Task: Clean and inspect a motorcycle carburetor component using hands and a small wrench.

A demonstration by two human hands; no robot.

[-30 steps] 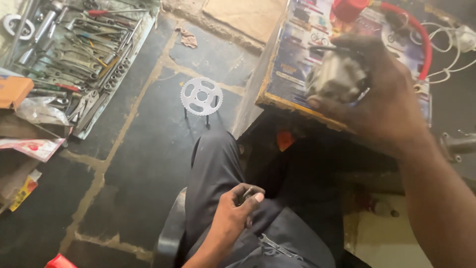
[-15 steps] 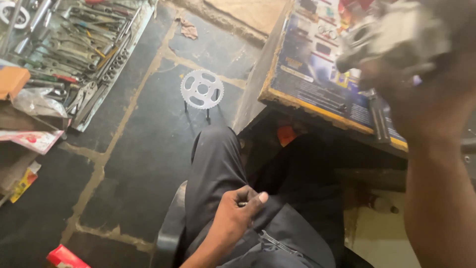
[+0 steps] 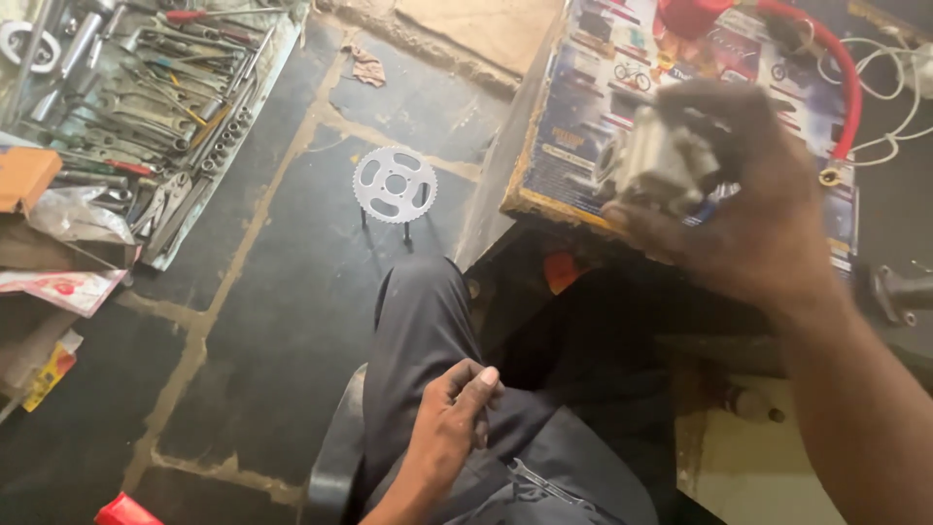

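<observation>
Above the poster-covered bench (image 3: 573, 146): right hand (image 3: 748, 224), lowered since a half-second ago, grasping grey metal engine part (image 3: 656, 165); left hand (image 3: 452, 418) clenched on thigh, contents indiscernible.

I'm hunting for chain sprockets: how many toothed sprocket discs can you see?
1. The silver sprocket lies on the dark stone floor, beyond the person's knee, right of the tool tray. More may be hidden among the tools.

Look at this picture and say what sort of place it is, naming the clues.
Probably a small repair workshop, perhaps for bikes. A tray of spanners and sockets lies on the stone floor, a toothed sprocket stands nearby, and the right hand holds a grey metal engine part.
</observation>
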